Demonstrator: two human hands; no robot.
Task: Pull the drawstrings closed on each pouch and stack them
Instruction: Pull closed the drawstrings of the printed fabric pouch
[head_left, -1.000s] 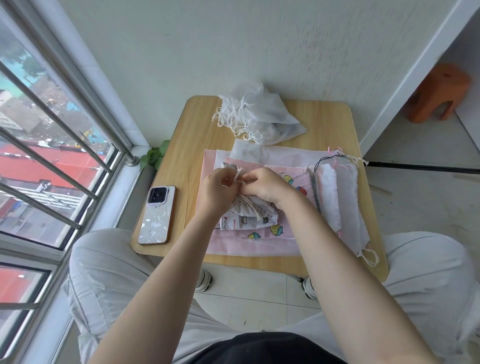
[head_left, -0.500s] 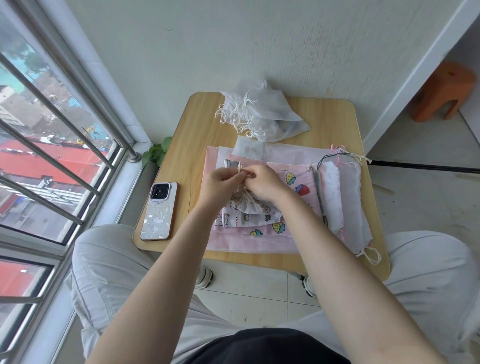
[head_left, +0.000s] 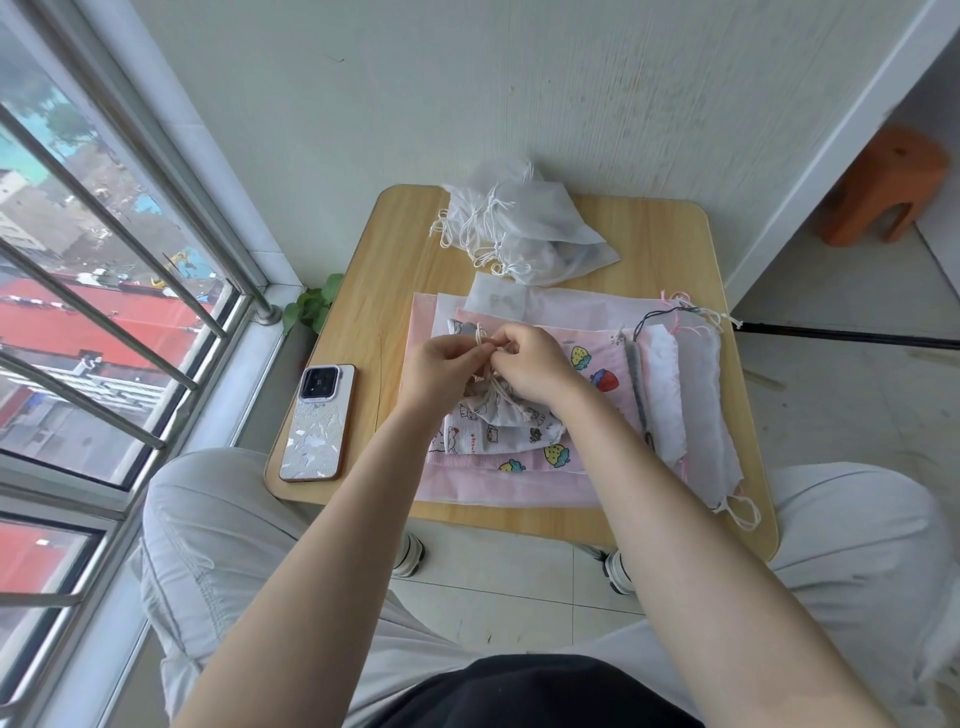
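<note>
A small white pouch with cartoon animal prints (head_left: 498, 431) lies on top of a flat stack of pink and white pouches (head_left: 519, 478) in the middle of the wooden table (head_left: 379, 291). My left hand (head_left: 441, 364) and my right hand (head_left: 535, 364) meet above its gathered mouth, both pinching its cream drawstring (head_left: 485, 343). More pouches with loose cords lie flat at the stack's right side (head_left: 696, 395). A heap of sheer white pouches with white strings (head_left: 524, 228) sits at the table's far edge.
A phone in a pale patterned case (head_left: 318, 423) lies at the table's left front. A barred window runs along the left, with a small green plant (head_left: 311, 306) at its corner. An orange stool (head_left: 883, 187) stands on the floor at the far right. My knees flank the table.
Both hands have stayed together over the printed pouch and shifted slightly away from me, working the drawstring. The pouch's mouth looks more gathered than one second ago.
</note>
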